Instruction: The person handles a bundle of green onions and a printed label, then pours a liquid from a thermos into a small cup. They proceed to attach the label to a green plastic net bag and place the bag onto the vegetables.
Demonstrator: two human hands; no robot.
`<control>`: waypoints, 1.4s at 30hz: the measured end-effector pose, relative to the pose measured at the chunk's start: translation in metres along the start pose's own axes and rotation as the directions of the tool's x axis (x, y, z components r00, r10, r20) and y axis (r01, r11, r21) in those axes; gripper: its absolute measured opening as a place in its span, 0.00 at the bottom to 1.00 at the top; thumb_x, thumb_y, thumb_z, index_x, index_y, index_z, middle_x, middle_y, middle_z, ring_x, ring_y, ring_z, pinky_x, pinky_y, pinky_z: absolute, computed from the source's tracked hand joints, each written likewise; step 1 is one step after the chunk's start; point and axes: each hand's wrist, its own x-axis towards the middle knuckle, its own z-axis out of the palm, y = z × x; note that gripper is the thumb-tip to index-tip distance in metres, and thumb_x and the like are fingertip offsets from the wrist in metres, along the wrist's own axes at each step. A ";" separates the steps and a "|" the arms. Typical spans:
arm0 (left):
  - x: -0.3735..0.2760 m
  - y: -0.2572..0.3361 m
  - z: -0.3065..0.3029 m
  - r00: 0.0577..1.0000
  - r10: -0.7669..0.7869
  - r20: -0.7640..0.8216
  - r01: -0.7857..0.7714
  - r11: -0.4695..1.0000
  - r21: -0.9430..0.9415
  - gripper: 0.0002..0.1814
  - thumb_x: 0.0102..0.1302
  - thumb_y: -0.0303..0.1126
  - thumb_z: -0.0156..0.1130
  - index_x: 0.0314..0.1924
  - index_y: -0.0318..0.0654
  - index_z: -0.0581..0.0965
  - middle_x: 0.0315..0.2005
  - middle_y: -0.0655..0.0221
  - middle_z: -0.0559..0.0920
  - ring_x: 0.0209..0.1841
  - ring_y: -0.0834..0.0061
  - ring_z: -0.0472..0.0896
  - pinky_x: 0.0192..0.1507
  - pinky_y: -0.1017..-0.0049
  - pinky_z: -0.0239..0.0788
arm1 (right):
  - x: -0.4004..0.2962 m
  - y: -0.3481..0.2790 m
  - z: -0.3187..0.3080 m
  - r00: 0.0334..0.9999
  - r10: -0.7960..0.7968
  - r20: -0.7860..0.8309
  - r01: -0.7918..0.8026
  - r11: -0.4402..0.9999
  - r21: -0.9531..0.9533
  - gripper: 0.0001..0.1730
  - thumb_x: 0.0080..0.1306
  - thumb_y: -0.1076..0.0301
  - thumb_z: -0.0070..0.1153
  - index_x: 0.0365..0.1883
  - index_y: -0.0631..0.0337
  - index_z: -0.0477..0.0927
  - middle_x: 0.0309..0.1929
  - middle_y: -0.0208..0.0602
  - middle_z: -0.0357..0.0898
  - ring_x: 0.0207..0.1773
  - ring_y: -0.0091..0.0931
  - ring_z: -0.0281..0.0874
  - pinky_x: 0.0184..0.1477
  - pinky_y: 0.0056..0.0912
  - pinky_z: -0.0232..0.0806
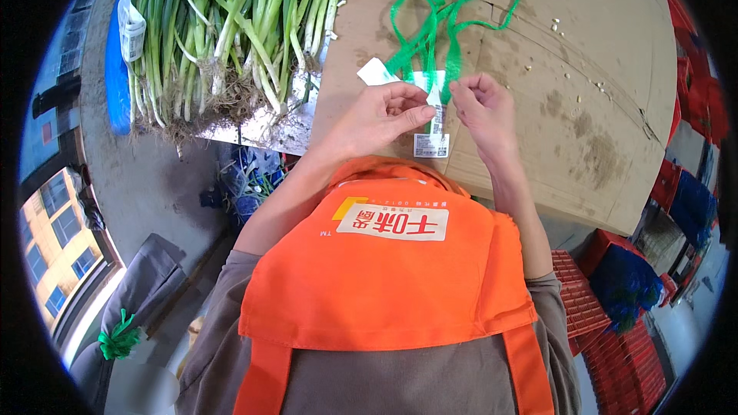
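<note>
Several strips of green mesh netting (pixel 429 31) lie in loose loops on a cardboard-covered table in front of me. White printed labels (pixel 431 146) are attached at their near ends; another label (pixel 377 72) sticks out behind my left hand. My left hand (pixel 392 115) is at the label ends, its thumb and forefinger slightly apart and its thumb overlapping a green strip. Whether it grips the strip is hard to tell. My right hand (pixel 487 112) is just to the right, thumb and forefinger pinched at the edge of a green strip.
Scallions (pixel 230 40) with muddy roots lie in a thick row at the left, beside a blue edge (pixel 118 80). Small white bits (pixel 568 75) are scattered on the stained cardboard (pixel 553 144). Red crates (pixel 622 357) stand at the lower right. A grey-covered post bears green mesh (pixel 120 339).
</note>
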 end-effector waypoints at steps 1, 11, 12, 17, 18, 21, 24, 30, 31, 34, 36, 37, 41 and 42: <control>-0.001 0.001 0.002 1.000 -0.017 -0.025 0.017 1.000 0.015 0.22 0.62 0.35 0.60 0.52 0.29 0.69 0.37 0.65 0.79 0.40 0.80 0.77 0.38 0.80 0.69 | 0.000 0.000 0.003 0.998 -0.067 0.000 0.067 0.997 -0.041 0.04 0.60 0.73 0.55 0.28 0.65 0.74 0.21 0.25 0.73 0.21 0.11 0.65 0.22 0.15 0.56; 0.004 -0.006 0.000 0.977 -0.099 -0.187 0.046 0.963 -0.266 0.09 0.62 0.32 0.59 0.37 0.33 0.78 0.26 0.70 0.79 0.27 0.82 0.76 0.27 0.83 0.65 | 0.001 0.008 0.009 0.971 -0.237 -0.036 0.234 0.970 -0.073 0.07 0.63 0.71 0.51 0.31 0.66 0.71 0.21 0.25 0.70 0.23 0.14 0.65 0.24 0.18 0.59; 0.003 -0.006 0.003 0.973 -0.114 -0.200 0.046 0.947 -0.317 0.09 0.62 0.32 0.59 0.37 0.33 0.78 0.27 0.69 0.80 0.28 0.82 0.77 0.27 0.82 0.66 | 0.000 0.011 0.006 0.982 -0.187 -0.031 0.188 0.982 0.015 0.07 0.63 0.70 0.51 0.32 0.66 0.71 0.21 0.25 0.70 0.24 0.14 0.65 0.25 0.18 0.59; 0.002 -0.004 0.014 0.966 -0.086 -0.242 -0.009 0.929 -0.369 0.10 0.62 0.31 0.58 0.37 0.31 0.78 0.28 0.66 0.80 0.31 0.78 0.78 0.31 0.79 0.69 | -0.009 0.014 0.008 0.984 -0.170 -0.061 0.175 0.980 0.098 0.09 0.62 0.69 0.53 0.35 0.66 0.70 0.25 0.27 0.69 0.28 0.16 0.66 0.31 0.18 0.61; 0.003 -0.004 0.014 0.963 -0.086 -0.255 -0.014 0.930 -0.368 0.10 0.62 0.32 0.59 0.37 0.30 0.78 0.28 0.66 0.80 0.31 0.78 0.78 0.32 0.79 0.70 | -0.011 0.014 0.011 0.964 -0.244 -0.101 0.246 0.969 0.010 0.10 0.62 0.70 0.54 0.36 0.66 0.70 0.26 0.28 0.70 0.28 0.18 0.66 0.32 0.19 0.62; 0.004 -0.005 0.010 0.959 -0.087 -0.270 -0.019 0.931 -0.364 0.11 0.62 0.32 0.59 0.37 0.30 0.77 0.28 0.65 0.80 0.32 0.78 0.79 0.33 0.79 0.71 | -0.030 0.000 0.011 0.863 -0.501 0.063 0.468 0.746 -0.474 0.12 0.58 0.70 0.58 0.37 0.65 0.71 0.29 0.34 0.72 0.30 0.25 0.70 0.34 0.24 0.64; 0.004 -0.006 0.011 0.965 -0.076 -0.250 -0.017 0.937 -0.350 0.10 0.62 0.33 0.59 0.37 0.31 0.78 0.29 0.65 0.80 0.32 0.78 0.79 0.33 0.79 0.71 | -0.031 -0.002 0.013 0.787 -0.588 0.186 0.553 0.541 -0.633 0.14 0.54 0.72 0.61 0.37 0.64 0.72 0.31 0.38 0.73 0.32 0.33 0.72 0.34 0.30 0.66; 0.006 -0.007 0.009 0.973 -0.039 -0.228 -0.035 0.950 -0.311 0.09 0.63 0.34 0.58 0.35 0.34 0.78 0.26 0.69 0.80 0.29 0.81 0.77 0.35 0.81 0.70 | -0.030 0.010 0.010 0.814 -0.554 0.174 0.546 0.628 -0.555 0.07 0.57 0.74 0.56 0.34 0.64 0.74 0.32 0.40 0.74 0.32 0.37 0.74 0.32 0.35 0.66; 0.006 -0.005 0.011 0.973 -0.028 -0.227 -0.039 0.957 -0.288 0.09 0.63 0.33 0.58 0.34 0.34 0.77 0.25 0.69 0.80 0.29 0.81 0.77 0.35 0.81 0.70 | -0.030 0.011 0.010 0.816 -0.553 0.171 0.542 0.627 -0.560 0.06 0.57 0.75 0.55 0.33 0.63 0.74 0.32 0.40 0.74 0.31 0.37 0.74 0.31 0.35 0.66; 0.007 -0.006 0.014 0.974 0.029 -0.225 -0.069 0.982 -0.174 0.09 0.64 0.33 0.57 0.32 0.35 0.76 0.24 0.71 0.79 0.28 0.83 0.76 0.35 0.80 0.69 | -0.033 0.011 0.009 0.838 -0.520 0.164 0.505 0.625 -0.596 0.05 0.61 0.75 0.53 0.35 0.64 0.75 0.32 0.37 0.75 0.32 0.27 0.72 0.31 0.26 0.66; 0.007 -0.007 0.014 0.975 0.077 -0.210 -0.093 0.993 -0.069 0.09 0.65 0.32 0.55 0.30 0.34 0.75 0.23 0.71 0.78 0.28 0.84 0.75 0.33 0.82 0.68 | -0.032 0.015 0.006 0.875 -0.472 0.110 0.451 0.710 -0.541 0.04 0.62 0.73 0.53 0.34 0.64 0.76 0.29 0.34 0.75 0.29 0.24 0.71 0.29 0.24 0.65; 0.008 -0.010 0.013 0.976 0.100 -0.195 -0.104 0.994 -0.012 0.09 0.65 0.31 0.54 0.30 0.34 0.74 0.23 0.71 0.78 0.28 0.85 0.75 0.31 0.83 0.67 | -0.031 0.017 0.004 0.891 -0.446 0.082 0.422 0.749 -0.511 0.04 0.63 0.73 0.53 0.34 0.65 0.76 0.28 0.33 0.75 0.28 0.22 0.70 0.29 0.23 0.64; 0.008 -0.017 -0.007 0.980 0.108 -0.170 -0.127 0.986 -0.108 0.09 0.66 0.30 0.53 0.29 0.34 0.73 0.22 0.72 0.78 0.26 0.87 0.73 0.29 0.85 0.65 | -0.016 0.020 -0.028 0.968 -0.211 -0.133 0.189 0.968 -0.163 0.06 0.64 0.70 0.52 0.32 0.65 0.75 0.23 0.27 0.73 0.25 0.19 0.68 0.26 0.21 0.61; 0.009 -0.018 -0.017 0.984 0.090 -0.152 -0.097 0.994 -0.043 0.10 0.65 0.32 0.54 0.30 0.33 0.73 0.22 0.71 0.77 0.24 0.85 0.73 0.29 0.81 0.66 | -0.015 0.018 -0.036 0.976 -0.145 -0.165 0.136 0.989 -0.066 0.07 0.64 0.70 0.52 0.32 0.66 0.75 0.23 0.26 0.73 0.24 0.17 0.67 0.26 0.20 0.60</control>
